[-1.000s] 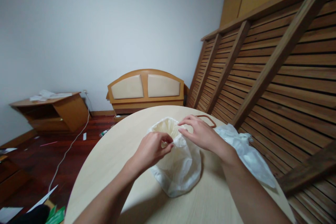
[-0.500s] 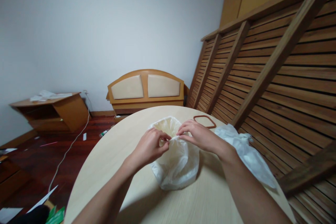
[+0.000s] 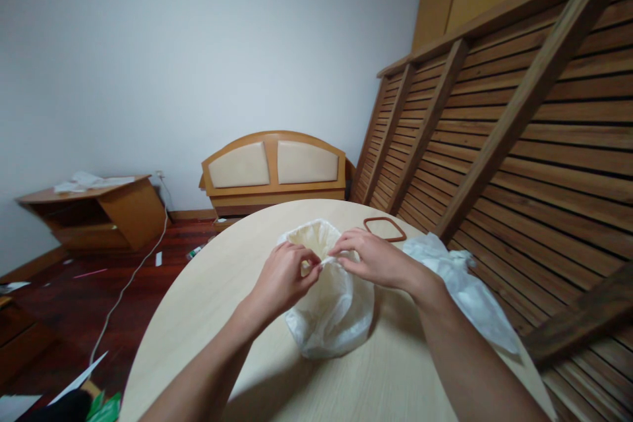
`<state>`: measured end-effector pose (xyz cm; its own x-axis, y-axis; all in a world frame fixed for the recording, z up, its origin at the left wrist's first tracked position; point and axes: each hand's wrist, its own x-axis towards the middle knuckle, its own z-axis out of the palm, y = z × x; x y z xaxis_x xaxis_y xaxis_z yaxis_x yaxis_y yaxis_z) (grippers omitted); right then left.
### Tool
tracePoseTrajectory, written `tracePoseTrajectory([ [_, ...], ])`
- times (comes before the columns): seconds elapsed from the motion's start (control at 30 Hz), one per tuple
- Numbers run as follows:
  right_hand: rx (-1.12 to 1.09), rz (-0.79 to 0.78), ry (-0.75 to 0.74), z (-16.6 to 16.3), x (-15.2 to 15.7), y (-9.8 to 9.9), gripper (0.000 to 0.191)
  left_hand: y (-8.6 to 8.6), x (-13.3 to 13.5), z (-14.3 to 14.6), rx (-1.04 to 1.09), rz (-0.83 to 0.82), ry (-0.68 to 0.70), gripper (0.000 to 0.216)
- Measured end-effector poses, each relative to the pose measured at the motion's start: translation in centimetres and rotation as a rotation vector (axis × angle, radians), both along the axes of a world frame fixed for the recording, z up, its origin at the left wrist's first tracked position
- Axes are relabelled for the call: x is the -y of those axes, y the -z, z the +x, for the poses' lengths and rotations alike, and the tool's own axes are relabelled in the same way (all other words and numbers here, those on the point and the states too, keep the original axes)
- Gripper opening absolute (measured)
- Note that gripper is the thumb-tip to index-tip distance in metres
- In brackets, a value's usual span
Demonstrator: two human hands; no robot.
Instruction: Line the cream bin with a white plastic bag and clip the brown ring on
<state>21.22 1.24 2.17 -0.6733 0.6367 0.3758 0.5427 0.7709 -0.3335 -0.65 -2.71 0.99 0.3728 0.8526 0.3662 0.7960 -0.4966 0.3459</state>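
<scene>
A white plastic bag point(image 3: 333, 316) is draped over an upright, bin-shaped container on the round table point(image 3: 198, 303); the bag hides most of the container. My left hand point(image 3: 289, 273) pinches the bag's near rim between thumb and fingers. Close beside it, my right hand point(image 3: 368, 257) is closed on the same rim, fingertips almost meeting the left ones. Behind the right hand lies a brown rounded-square ring point(image 3: 384, 229), flat on the tabletop. More white plastic bags point(image 3: 459, 283) sit crumpled in a heap to the right of my right forearm.
A slatted wooden bed frame point(image 3: 494, 165) leans along the table's right side. Beyond the table stands a headboard point(image 3: 271, 165). To the left are a low wooden desk point(image 3: 119, 211) with papers, and a white cable point(image 3: 126, 283) across the dark red floor.
Both hands remain at the bag's near rim. My right fingertips have shifted very slightly left, and a small twist or fold of plastic shows between the hands.
</scene>
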Motion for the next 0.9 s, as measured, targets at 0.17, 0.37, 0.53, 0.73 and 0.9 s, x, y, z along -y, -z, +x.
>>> tracePoseTrajectory([
  [0.17, 0.003, 0.006, -0.026, -0.2, -0.2, 0.2, 0.016, 0.3, -0.1, 0.2, 0.007, 0.005, 0.023, 0.019],
  [0.37, 0.016, -0.018, 0.033, -0.4, 0.0, 0.0, 0.017, 0.3, 0.0, 0.3, -0.022, 0.009, 0.028, 0.019],
  [0.53, 0.015, -0.045, -0.007, 0.1, 0.4, -0.4, 0.030, 0.5, -0.1, 0.3, 0.014, 0.025, 0.041, 0.018],
  [0.73, 0.030, -0.013, 0.050, -0.6, -0.4, 0.7, 0.032, 1.1, -0.5, 0.6, 0.054, 0.049, 0.043, 0.012],
  [0.9, 0.004, 0.013, 0.055, -1.2, -0.7, 1.3, 0.034, 1.4, -0.7, 0.8, 0.003, 0.051, -0.011, 0.017],
])
